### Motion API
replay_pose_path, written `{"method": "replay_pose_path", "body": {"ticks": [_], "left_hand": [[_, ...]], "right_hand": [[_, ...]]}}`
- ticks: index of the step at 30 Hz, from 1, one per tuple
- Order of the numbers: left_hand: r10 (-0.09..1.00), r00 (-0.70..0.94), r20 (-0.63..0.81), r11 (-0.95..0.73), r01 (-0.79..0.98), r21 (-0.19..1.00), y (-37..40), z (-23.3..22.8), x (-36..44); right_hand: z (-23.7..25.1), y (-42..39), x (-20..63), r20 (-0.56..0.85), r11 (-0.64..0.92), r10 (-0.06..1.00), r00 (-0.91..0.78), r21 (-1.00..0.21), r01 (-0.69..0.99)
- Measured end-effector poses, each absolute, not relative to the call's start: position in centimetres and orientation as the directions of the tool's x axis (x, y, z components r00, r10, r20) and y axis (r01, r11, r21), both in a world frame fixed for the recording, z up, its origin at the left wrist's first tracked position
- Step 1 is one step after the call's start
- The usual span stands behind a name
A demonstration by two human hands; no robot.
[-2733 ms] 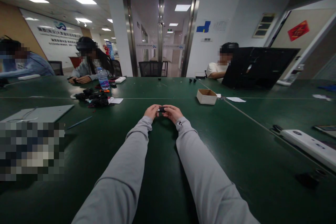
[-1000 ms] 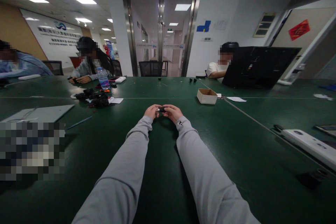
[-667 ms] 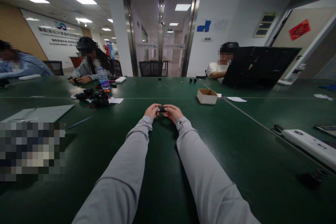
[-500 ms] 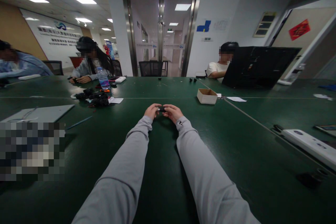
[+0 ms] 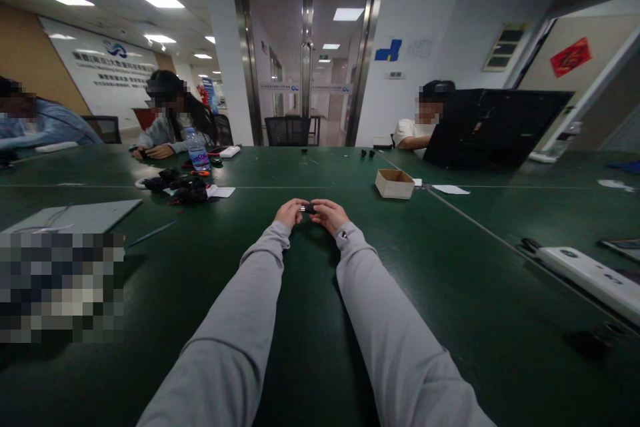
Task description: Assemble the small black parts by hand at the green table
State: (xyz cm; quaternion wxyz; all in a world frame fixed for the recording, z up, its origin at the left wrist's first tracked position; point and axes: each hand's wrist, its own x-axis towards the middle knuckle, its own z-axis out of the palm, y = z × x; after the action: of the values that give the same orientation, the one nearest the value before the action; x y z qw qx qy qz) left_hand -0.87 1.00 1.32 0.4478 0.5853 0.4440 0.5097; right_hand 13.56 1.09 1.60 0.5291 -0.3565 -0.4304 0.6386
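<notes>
Both my arms, in grey sleeves, stretch out over the dark green table (image 5: 310,320). My left hand (image 5: 289,212) and my right hand (image 5: 329,215) meet at the middle of the table, and together they pinch a small black part (image 5: 308,209) with a bit of bright metal at its left end. The fingers of both hands are curled around it, so most of the part is hidden.
A small open cardboard box (image 5: 394,183) stands beyond my right hand. A heap of black parts (image 5: 181,188) and a water bottle (image 5: 197,151) lie far left. A white device (image 5: 590,276) lies at the right. Three other people sit at the table; one behind a black laptop (image 5: 493,127).
Nothing has visibly moved; my hands stay together on the small part, with only slight finger shifts.
</notes>
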Motion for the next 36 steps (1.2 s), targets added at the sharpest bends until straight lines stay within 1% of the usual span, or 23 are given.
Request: {"method": "replay_pose_path", "body": {"ticks": [7, 12, 14, 17, 20, 22, 25, 28, 31, 36], "left_hand": [[0.979, 0.098, 0.180, -0.187, 0.068, 0.980, 1.1, 1.2, -0.9], [0.975, 0.110, 0.191, -0.199, 0.064, 0.978, 1.3, 1.0, -0.9], [0.978, 0.086, 0.190, -0.195, 0.054, 0.979, 1.4, 0.8, -0.8], [0.982, 0.006, 0.189, -0.189, 0.049, 0.981, 1.6, 0.5, -0.7], [0.977, -0.045, 0.207, -0.205, 0.042, 0.978, 1.7, 0.5, -0.7], [0.979, -0.064, 0.196, -0.196, 0.001, 0.981, 1.5, 0.8, -0.7], [0.985, -0.092, 0.146, -0.155, -0.108, 0.982, 0.8, 1.3, -0.1], [0.984, -0.101, 0.147, -0.162, -0.163, 0.973, -0.4, 1.7, 0.8], [0.988, -0.094, 0.121, -0.131, -0.112, 0.985, -1.8, 2.0, 1.2], [0.992, 0.050, 0.115, -0.121, 0.147, 0.982, -5.8, 2.9, -2.0]], "right_hand": [[1.6, 1.1, 13.6, 0.007, -0.067, 0.981, -0.195, -0.927, -0.368], [1.7, 1.0, 13.6, 0.001, -0.071, 0.981, -0.194, -0.929, -0.364], [1.8, 1.0, 13.6, -0.002, -0.073, 0.981, -0.194, -0.930, -0.361], [1.8, 0.9, 13.6, -0.003, -0.074, 0.980, -0.200, -0.934, -0.349], [1.6, 0.9, 13.6, 0.027, -0.054, 0.972, -0.234, -0.940, -0.337], [1.5, 0.9, 13.7, 0.051, -0.041, 0.967, -0.248, -0.936, -0.350], [1.5, 0.6, 13.6, 0.061, -0.046, 0.966, -0.251, -0.915, -0.401], [1.5, -0.1, 13.4, 0.068, -0.057, 0.959, -0.273, -0.903, -0.425], [1.5, -1.3, 13.2, 0.049, -0.075, 0.940, -0.338, -0.937, -0.342], [2.3, -5.2, 14.4, -0.044, -0.054, 0.901, -0.431, -0.998, -0.012]]}}
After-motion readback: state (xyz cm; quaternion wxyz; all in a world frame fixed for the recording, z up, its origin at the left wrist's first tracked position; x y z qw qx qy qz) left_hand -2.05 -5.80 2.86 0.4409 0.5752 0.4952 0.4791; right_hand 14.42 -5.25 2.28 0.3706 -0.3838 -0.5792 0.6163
